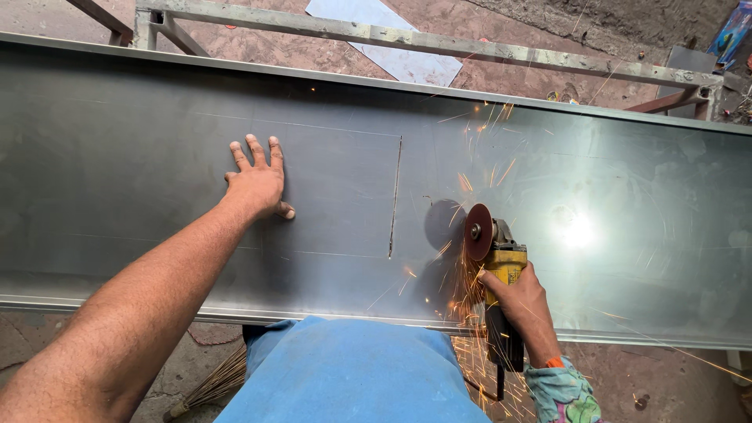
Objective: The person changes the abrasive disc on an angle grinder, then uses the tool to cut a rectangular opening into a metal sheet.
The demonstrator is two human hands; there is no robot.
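Observation:
A long grey steel sheet (pixel 117 141) lies across a metal frame in front of me. My left hand (pixel 257 178) presses flat on it, fingers spread, left of a thin cut line (pixel 395 196) that runs across the sheet. My right hand (pixel 526 307) grips a yellow and black angle grinder (pixel 500 270) with a reddish disc (pixel 478 232). The disc stands just right of the cut line, above the sheet's near half. Orange sparks (pixel 470 290) fly from it toward me and up over the sheet.
The frame's grey angle bar (pixel 439 43) runs along the far side. A pale flat sheet piece (pixel 392 35) lies on the reddish dirt floor beyond. A straw broom (pixel 211 384) lies on the ground at my lower left. My blue clothing (pixel 352 372) touches the near edge.

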